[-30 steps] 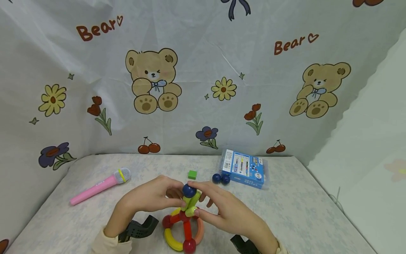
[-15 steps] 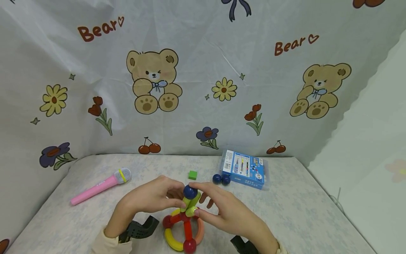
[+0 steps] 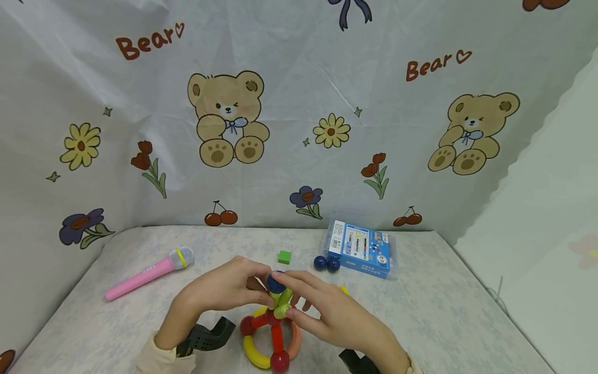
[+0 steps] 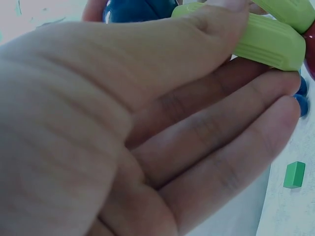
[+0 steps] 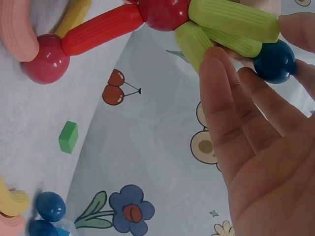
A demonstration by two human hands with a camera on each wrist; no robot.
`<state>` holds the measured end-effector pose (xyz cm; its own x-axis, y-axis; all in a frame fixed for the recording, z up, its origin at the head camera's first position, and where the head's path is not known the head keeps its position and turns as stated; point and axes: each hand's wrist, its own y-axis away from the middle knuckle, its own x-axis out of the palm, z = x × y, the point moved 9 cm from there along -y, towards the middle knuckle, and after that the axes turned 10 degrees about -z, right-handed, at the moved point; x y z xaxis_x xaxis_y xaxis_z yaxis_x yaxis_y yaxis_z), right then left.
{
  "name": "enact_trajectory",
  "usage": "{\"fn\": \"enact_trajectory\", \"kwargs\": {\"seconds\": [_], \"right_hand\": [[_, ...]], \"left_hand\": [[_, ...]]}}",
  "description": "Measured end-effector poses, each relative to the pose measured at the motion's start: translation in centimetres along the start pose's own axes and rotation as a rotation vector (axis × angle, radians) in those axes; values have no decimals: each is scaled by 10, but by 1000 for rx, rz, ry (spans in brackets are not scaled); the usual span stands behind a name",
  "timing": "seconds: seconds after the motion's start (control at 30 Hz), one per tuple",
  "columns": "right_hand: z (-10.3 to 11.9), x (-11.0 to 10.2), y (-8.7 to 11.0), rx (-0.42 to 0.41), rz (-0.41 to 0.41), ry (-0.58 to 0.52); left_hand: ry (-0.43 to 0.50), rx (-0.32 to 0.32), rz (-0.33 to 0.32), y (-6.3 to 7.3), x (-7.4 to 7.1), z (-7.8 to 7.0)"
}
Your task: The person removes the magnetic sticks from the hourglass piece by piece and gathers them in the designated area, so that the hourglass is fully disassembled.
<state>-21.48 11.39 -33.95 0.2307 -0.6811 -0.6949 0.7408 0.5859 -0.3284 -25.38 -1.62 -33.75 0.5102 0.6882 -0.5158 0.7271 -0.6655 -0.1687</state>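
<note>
A toy frame of red balls (image 3: 280,362), red sticks (image 3: 277,340) and curved yellow (image 3: 256,355) and pink (image 3: 295,340) pieces stands on the table. Light green building sticks (image 3: 282,311) rise from its top red ball, with a blue ball (image 3: 275,283) at their upper end. My left hand (image 3: 229,285) pinches one light green stick (image 4: 270,44) between thumb and fingers. My right hand (image 3: 331,311) holds the upper part from the other side. Its thumb meets the end of a light green stick (image 5: 236,19) while a finger touches the blue ball (image 5: 274,61).
A pink toy microphone (image 3: 149,275) lies at the left. Behind the hands are a green block (image 3: 284,257), two blue balls (image 3: 326,264) and a blue box (image 3: 358,249). A yellow curved piece (image 5: 14,200) lies near those balls in the right wrist view. A printed cloth (image 3: 275,202) hangs behind the table.
The right index finger has shifted left over the blue ball, and the ball has tilted slightly left. A bit of yellow now shows behind the right hand. The left hand keeps its grip.
</note>
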Motion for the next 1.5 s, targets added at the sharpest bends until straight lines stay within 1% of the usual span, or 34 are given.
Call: {"fn": "enact_trajectory", "kwargs": {"seconds": [0.1,0.27,0.4,0.47,0.63,0.77,0.87,1.03,1.13,1.27,1.4,1.5], "right_hand": [[1,0,0,-4,2,-17],[1,-2,0,-19,-26,-15],[1,-3,0,-27,-42,-22],[1,-3,0,-19,-44,-29],[-3,-4,0,31,-49,-39],[-2,-5,0,35,-57,-39],[0,-5,-1,6,-56,-19],[5,-4,-1,-70,-57,42],[6,-5,0,-84,-76,42],[8,-7,1,-107,-110,23],[13,-10,0,-164,-161,15],[17,-14,0,-205,-210,35]], "left_hand": [[-11,7,0,-1,0,0],[-32,19,1,-2,0,-1],[-45,16,-3,-2,0,-1],[-46,7,-4,-2,1,-1],[-46,-15,-5,-1,1,1],[-44,-19,-6,0,1,1],[-51,-10,-3,0,1,0],[-90,24,-6,-2,1,-3],[-104,27,-10,-3,2,-3],[-88,20,-2,-4,4,-2],[-54,13,11,-4,6,-1],[-40,15,17,-4,8,-1]]}}
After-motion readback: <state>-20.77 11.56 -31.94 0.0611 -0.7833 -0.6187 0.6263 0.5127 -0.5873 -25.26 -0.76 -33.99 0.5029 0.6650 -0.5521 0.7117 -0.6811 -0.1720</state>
